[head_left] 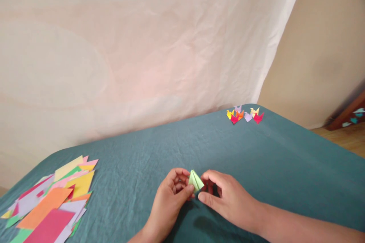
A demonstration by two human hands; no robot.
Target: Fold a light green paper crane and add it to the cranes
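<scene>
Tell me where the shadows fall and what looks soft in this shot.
Head view: a dark shadow lies on the teal tablecloth below the right hand; head view: the distant paper birds look soft, their folds hard to read, while creases in the green folded paper show.

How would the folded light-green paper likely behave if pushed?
The folded light-green paper is probably very light, being small and pinched in the left hand. Its creased layers likely make it fairly stiff, though the narrow tip may bend if pressed.
</scene>
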